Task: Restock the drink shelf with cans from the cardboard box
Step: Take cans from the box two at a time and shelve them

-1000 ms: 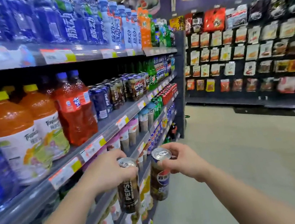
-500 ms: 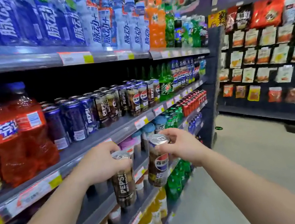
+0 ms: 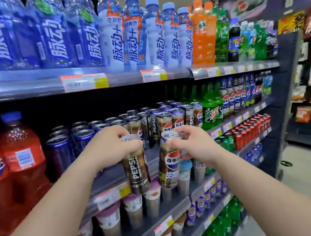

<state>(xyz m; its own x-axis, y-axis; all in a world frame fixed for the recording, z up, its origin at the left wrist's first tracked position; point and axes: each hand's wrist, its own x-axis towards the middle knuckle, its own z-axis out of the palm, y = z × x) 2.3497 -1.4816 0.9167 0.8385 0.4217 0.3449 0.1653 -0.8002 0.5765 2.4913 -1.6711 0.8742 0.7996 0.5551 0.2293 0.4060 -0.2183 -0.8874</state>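
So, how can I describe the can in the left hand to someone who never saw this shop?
Find the middle shelf with rows of standing Pepsi cans. In front of its edge, two hands each hold one can by the top. The left hand's can shows "PEPSI ZERO SUGAR" vertically; the other shows a round logo.

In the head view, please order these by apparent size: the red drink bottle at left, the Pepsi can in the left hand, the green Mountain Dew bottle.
1. red drink bottle, nearest the camera
2. Pepsi can
3. green Mountain Dew bottle, farther away, so its true size is uncertain
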